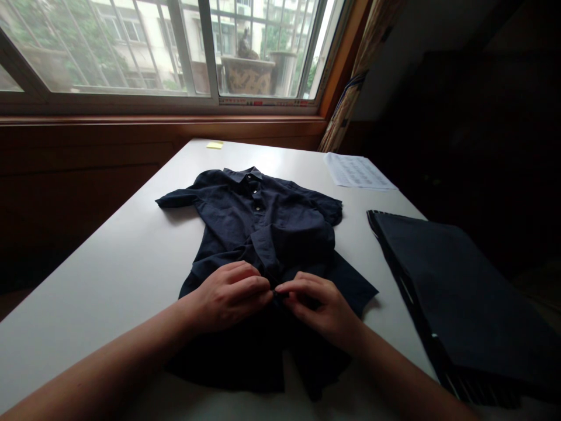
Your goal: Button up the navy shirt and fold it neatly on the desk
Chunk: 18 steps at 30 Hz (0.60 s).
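Note:
A dark navy short-sleeved shirt [232, 216] lies face up on a white table [109, 257], its collar pointing toward the window. White buttons show on the upper front, where the placket looks fastened. Lower down, the two front edges part at the hem. My left hand [232, 292] pinches the shirt's front edge near the middle. Close beside it, my right hand [322, 304] grips the placket between thumb and fingers. The cloth is bunched up just above both hands. Whatever small part sits between the fingertips is too dark to make out.
Folded dark cloth [460, 292] with a striped edge lies along the table's right side. Printed sheets [360, 171] rest at the back right corner, and a yellow sticky note [214, 145] at the back left. A window [166, 52] and a tied curtain [350, 88] stand behind.

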Available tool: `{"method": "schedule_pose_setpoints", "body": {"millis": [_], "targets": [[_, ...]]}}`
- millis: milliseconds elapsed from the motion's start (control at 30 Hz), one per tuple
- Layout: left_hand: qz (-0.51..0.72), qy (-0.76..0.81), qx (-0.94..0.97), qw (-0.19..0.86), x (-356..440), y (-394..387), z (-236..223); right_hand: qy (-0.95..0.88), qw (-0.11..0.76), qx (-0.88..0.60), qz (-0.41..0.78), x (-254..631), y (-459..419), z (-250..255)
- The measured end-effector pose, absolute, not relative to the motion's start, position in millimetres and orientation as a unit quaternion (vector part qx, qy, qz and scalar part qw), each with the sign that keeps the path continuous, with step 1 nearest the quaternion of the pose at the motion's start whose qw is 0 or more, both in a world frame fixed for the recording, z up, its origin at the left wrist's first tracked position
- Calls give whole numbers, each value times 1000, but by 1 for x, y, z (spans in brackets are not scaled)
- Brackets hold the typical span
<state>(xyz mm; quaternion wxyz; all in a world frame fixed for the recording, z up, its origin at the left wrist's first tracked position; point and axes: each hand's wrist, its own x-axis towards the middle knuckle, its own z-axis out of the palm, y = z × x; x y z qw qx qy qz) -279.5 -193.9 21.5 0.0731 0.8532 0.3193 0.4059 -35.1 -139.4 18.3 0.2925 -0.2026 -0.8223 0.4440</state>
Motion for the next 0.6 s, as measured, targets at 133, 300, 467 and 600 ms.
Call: {"method": "schedule_pose_setpoints", "body": {"millis": [133, 300, 467, 600], "targets": [[406, 319, 854, 68, -279, -194, 22, -825, 295, -201, 438, -35, -140, 17], [407, 317, 854, 67, -279, -194, 23, -830, 293, -199, 432, -35, -140, 17], [409, 315, 854, 65, -279, -194, 23, -830, 293, -202, 430, -36, -139, 19], [409, 318, 853, 63, -280, -194, 22, -830, 292, -201, 431, -36, -139, 19]]}}
